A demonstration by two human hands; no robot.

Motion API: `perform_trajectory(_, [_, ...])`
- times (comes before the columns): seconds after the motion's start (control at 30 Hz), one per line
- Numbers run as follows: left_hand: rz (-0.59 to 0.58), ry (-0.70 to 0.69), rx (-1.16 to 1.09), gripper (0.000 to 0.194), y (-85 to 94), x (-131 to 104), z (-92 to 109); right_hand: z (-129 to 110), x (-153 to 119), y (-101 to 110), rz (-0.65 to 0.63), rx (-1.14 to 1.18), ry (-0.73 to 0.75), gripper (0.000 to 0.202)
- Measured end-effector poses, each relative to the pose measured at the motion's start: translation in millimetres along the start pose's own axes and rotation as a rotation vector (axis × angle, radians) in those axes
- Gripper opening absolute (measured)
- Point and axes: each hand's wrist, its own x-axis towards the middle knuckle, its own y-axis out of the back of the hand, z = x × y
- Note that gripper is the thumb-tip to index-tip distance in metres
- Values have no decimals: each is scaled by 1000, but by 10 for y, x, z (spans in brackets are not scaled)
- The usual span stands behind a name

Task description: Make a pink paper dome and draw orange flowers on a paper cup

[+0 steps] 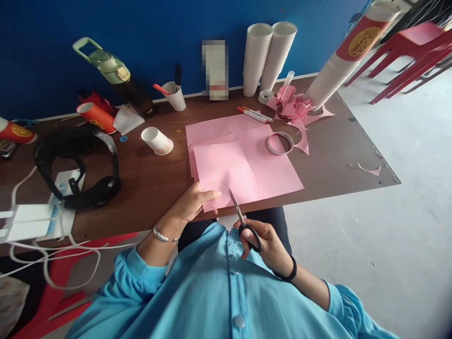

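Note:
My left hand (197, 200) pinches the near left edge of a pink sheet of paper (229, 165), thumb on top and fingers underneath. A thin round outline is drawn on the sheet around my thumb. In my right hand (263, 240) is a pair of scissors (242, 216) with black handles, my fingers through the loops. The blades point away from me and their tips meet the sheet just right of the outline. More pink paper (278, 165) lies beneath on the brown table. A roll of tape (280, 143) rests on its right part, and markers (252, 115) lie at its far edge.
A white paper cup (157, 140) and a pen cup (174, 96) stand to the left. Stacked cups (257, 59), pink scraps (300, 134) and a leaning cup stack (335, 70) are at the far right. A black headset (77, 167), power strip (65, 188) and bottle (123, 82) occupy the left.

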Motion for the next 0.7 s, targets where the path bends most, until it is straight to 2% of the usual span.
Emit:
perform_trajectory(0.43, [34,-12,-3,43,30,-4,11,4,30,-12,5,19,-9,50])
perform_trajectory(0.57, [5,-15,-6,46,58,-4,32,-64,54,-7,-18,23,-21,50])
perform_trajectory(0.7, [-13,-19,11,41,77,-2,55,-159,104,15,-40,8,-20,47])
